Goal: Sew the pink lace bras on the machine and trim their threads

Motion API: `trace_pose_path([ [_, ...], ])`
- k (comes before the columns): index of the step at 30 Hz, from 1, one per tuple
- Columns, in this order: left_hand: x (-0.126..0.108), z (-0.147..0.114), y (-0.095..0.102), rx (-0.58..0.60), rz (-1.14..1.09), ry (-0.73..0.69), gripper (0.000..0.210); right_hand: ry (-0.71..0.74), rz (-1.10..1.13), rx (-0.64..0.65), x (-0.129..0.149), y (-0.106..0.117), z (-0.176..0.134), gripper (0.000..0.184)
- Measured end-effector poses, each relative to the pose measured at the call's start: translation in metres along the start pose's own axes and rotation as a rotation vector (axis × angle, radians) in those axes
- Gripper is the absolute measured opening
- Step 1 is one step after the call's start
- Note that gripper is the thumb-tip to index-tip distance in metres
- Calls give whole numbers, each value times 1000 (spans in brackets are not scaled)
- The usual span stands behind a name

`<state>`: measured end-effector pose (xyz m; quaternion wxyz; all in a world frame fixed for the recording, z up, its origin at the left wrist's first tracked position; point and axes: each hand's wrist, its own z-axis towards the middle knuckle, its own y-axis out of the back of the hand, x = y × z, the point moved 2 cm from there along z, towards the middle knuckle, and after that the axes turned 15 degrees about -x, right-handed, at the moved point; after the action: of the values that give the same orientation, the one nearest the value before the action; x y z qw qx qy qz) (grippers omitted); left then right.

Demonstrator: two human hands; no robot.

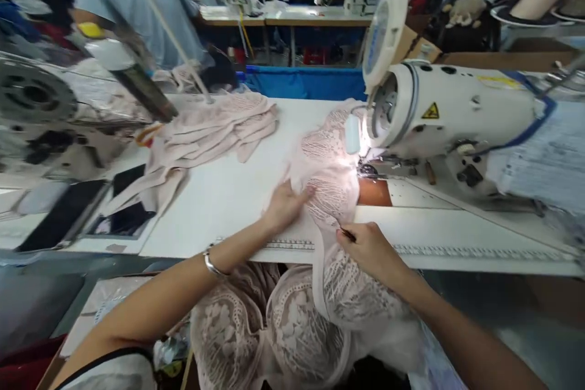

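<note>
Pale pink lace fabric (329,196), part of a bra, runs across the white sewing table to the lit needle area of the sewing machine (457,103). My left hand (284,207) lies on the left edge of this lace, its thumb stretched over it. In my right hand (372,250) is a small dark pointed tool (348,234), pinched close to the lace's lower right edge; its exact kind is hard to make out. More lace bra cups (304,311) hang over the table's front edge toward my lap.
A pile of pale pink fabric strips (214,128) lies to the left on the table. A printed ruler strip (475,251) follows the front edge. Further left stands another machine (36,97). Beyond a blue cloth bin (311,82), a person in light blue (141,12) and more machines are visible.
</note>
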<state>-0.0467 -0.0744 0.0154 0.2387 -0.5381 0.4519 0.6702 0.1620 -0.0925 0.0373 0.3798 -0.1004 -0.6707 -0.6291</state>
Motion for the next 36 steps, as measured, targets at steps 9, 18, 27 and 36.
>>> trace_pose_path([
  [9,-5,27,22,-277,421,-513,28,67,-403,114,-12,24,8,18],
  [18,-29,-30,-83,701,476,-1261,58,259,-485,217,-33,105,47,28],
  [27,-37,-1,-99,648,458,-1429,33,-34,-315,-290,-73,43,76,14],
  [36,-28,-7,-94,383,591,-1237,45,-71,-279,-439,-87,29,76,10],
])
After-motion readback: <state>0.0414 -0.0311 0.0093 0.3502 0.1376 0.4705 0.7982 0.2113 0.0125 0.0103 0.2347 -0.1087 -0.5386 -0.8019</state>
